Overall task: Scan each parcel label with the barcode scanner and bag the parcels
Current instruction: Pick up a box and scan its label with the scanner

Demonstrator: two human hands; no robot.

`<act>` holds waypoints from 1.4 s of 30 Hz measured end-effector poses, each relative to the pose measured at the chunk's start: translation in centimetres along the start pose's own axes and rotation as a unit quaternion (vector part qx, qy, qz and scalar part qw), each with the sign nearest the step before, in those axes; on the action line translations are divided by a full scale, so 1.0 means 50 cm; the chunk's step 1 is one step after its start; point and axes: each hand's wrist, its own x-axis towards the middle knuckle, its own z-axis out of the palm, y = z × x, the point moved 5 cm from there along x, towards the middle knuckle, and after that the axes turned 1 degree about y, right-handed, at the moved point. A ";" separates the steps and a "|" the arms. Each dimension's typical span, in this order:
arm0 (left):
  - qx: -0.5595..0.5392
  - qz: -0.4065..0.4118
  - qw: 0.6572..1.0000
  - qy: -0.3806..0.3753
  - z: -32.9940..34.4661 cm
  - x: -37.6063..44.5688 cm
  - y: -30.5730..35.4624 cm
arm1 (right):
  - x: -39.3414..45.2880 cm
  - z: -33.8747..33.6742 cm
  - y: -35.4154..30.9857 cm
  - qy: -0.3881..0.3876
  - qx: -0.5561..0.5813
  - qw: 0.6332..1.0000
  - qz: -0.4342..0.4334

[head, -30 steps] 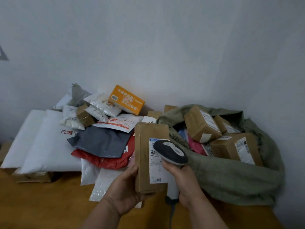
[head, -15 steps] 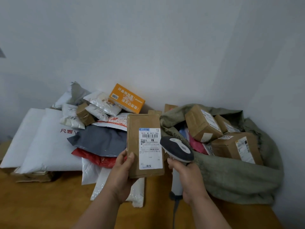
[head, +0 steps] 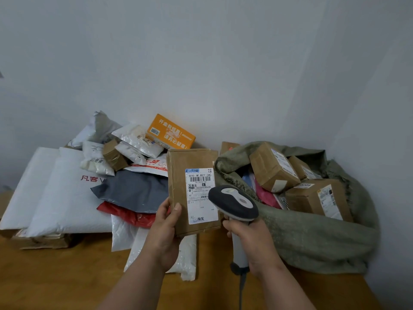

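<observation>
My left hand grips a flat brown cardboard parcel by its lower left edge and holds it upright. Its white shipping label with barcodes faces me. My right hand grips the handle of a grey and white barcode scanner, whose head sits just right of the label's lower part and overlaps its edge. The scanner's cable hangs down below my wrist. An olive green woven sack lies open at the right with several brown boxes inside.
A heap of parcels lies to the left on the wooden table: large white mailers, a grey bag, a red bag, an orange box and small white pouches. Pale walls stand behind and at the right.
The brown parcel has turned so its label faces me squarely and has risen slightly. The scanner head has moved off the label's front to its lower right.
</observation>
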 end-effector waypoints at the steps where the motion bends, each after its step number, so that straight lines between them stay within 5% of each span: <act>1: -0.004 0.001 1.000 0.000 0.000 0.000 0.002 | -0.001 0.000 -0.001 0.001 0.000 1.000 0.001; 30: -0.021 0.004 1.000 -0.002 0.014 -0.017 -0.003 | -0.028 -0.012 -0.002 -0.013 -0.026 0.999 0.021; 42: 0.015 -0.032 0.999 -0.035 0.105 0.010 -0.028 | 0.005 -0.088 0.019 0.065 0.009 0.997 0.042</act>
